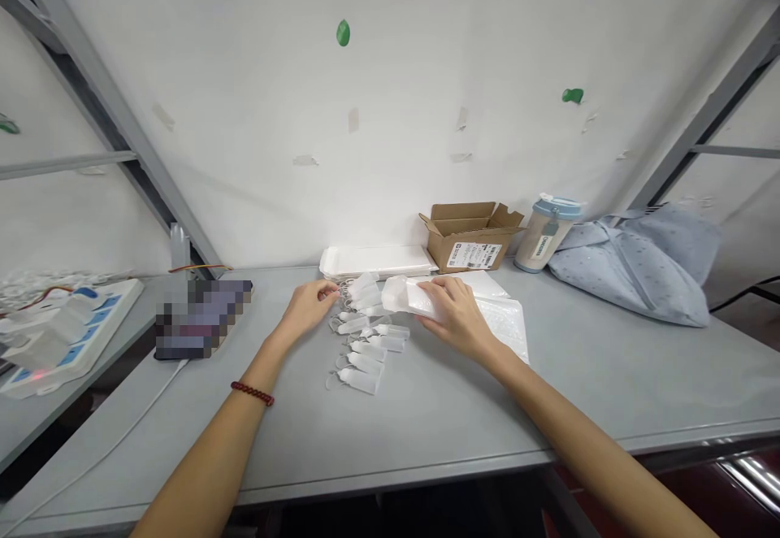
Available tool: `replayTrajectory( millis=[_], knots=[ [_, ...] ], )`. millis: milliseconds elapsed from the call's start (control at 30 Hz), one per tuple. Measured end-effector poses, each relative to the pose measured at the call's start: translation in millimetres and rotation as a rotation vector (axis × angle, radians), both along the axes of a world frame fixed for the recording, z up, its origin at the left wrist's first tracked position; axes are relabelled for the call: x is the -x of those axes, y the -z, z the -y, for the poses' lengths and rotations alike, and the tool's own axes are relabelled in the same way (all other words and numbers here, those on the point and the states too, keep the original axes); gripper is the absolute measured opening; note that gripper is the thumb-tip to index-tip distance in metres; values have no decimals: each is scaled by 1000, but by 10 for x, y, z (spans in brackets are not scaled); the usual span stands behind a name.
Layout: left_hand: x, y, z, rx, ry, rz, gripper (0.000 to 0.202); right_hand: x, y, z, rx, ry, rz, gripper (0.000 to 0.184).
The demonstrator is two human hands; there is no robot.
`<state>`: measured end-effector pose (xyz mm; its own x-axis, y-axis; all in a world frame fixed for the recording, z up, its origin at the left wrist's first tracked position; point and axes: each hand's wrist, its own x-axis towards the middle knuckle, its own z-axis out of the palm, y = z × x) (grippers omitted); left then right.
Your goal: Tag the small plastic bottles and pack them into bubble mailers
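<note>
Several translucent white keychains (361, 359), flat with narrow necks and small rings, lie in a loose column on the grey table. My left hand (308, 308), wearing a dark red beaded bracelet, is closed in a pinch at the rings of the upper keychains (364, 288); its fingertips partly hide what they grip. From the right, my right hand (456, 314) grips a white bubble pouch (418, 296), thumb below and fingers over it. The pouch's left end points toward the keychains. Under and beside this hand lie more white bubble pouches (509, 323).
Behind are a stack of white pouches (378, 260), an open cardboard box (470, 237), a blue-lidded cup (547, 233) and a light blue fabric bag (634, 266). At left lie a phone (204, 318) with a white cable and a power strip (91, 339).
</note>
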<state>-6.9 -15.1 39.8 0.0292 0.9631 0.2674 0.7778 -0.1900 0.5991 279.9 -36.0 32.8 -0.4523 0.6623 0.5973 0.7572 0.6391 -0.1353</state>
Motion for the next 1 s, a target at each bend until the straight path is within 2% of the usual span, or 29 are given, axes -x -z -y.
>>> replayTrajectory(
  millis=[133, 200, 333, 433, 633, 800, 867, 1000],
  knots=[
    [-16, -56, 10, 11, 17, 216, 27, -1, -5, 1, -3, 6, 2, 40],
    [-14, -85, 21, -13, 7, 262, 29, -1, -3, -3, -7, 14, 6, 40],
    [-58, -138, 59, -124, -17, 255, 30, -4, 9, -19, -9, 45, 18, 41],
    [-141, -179, 109, -163, 14, 254, 27, -5, 18, -28, -16, 62, 23, 41],
    [-410, -268, 287, -233, 146, 137, 19, 3, 38, -25, -13, 70, 51, 41],
    [-671, -239, 401, -298, 264, 107, 18, 24, 68, -21, -23, 69, 78, 43],
    [-720, -219, 411, -313, 262, 107, 19, 33, 70, -16, -30, 58, 86, 44],
    [-660, -217, 379, -350, 162, 113, 16, 36, 56, -5, -12, 48, 72, 43]
  ],
)
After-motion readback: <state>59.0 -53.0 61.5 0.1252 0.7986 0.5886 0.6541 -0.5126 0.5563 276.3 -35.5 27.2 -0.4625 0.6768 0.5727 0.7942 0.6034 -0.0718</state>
